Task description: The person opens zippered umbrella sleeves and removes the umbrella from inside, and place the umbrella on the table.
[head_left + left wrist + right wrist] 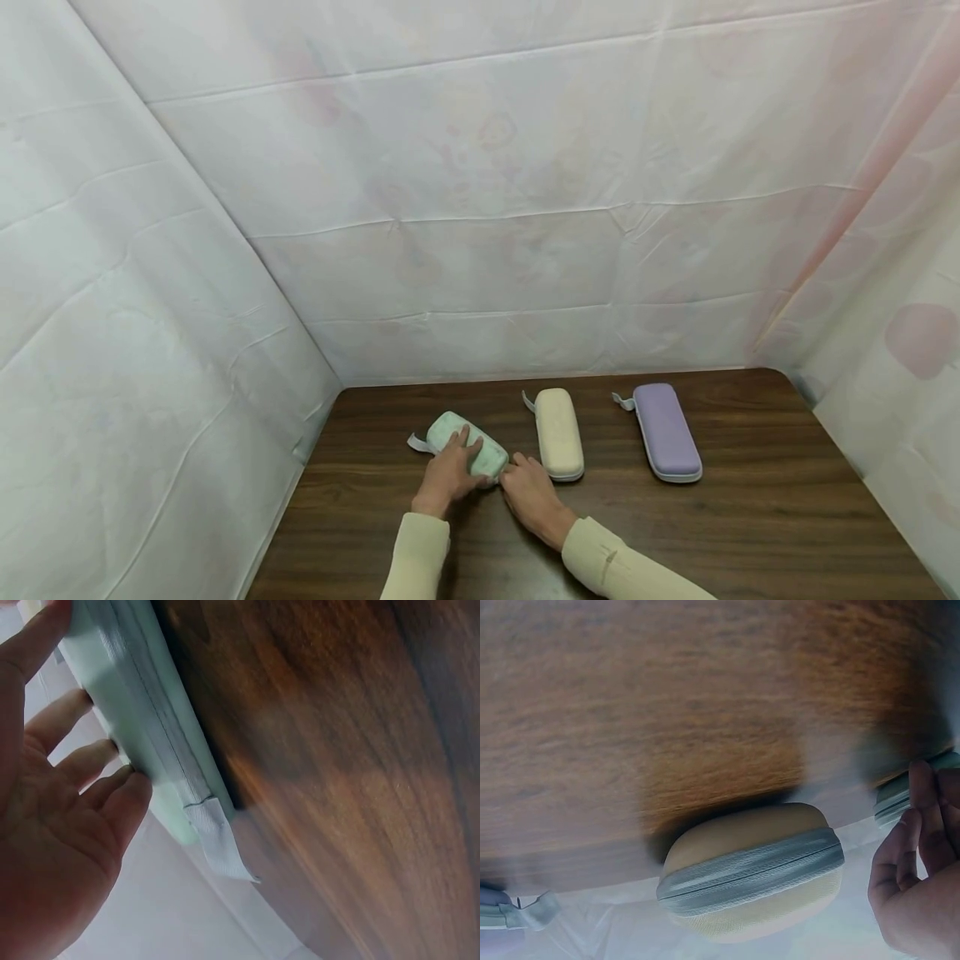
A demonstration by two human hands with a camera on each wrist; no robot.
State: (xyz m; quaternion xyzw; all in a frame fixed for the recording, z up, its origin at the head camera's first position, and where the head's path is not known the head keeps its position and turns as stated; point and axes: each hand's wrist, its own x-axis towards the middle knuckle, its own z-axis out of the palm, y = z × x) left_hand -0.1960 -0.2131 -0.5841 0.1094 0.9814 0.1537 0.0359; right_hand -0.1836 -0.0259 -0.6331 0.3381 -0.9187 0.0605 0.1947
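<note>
A mint green zip case [491, 457] lies slanted on the table, a grey fabric tab [219, 840] at its far left end. My left hand [448, 473] holds it, fingers over the top and thumb at the near side. In the left wrist view, fingertips touch its edge beside the grey zipper [154, 712], which looks closed along that side. At the case's near right end is my right hand [531, 498], its fingers curled and pinching at the zipper edge. Whatever small part lies between those fingertips is hidden.
Just right of my right hand lies a cream zip case [558, 433], zipped closed at its near end. Farther right is a purple zip case [666, 429]. All lie on a dark wooden table [757, 500] with pale sheeting [480, 267] hanging behind and at both sides.
</note>
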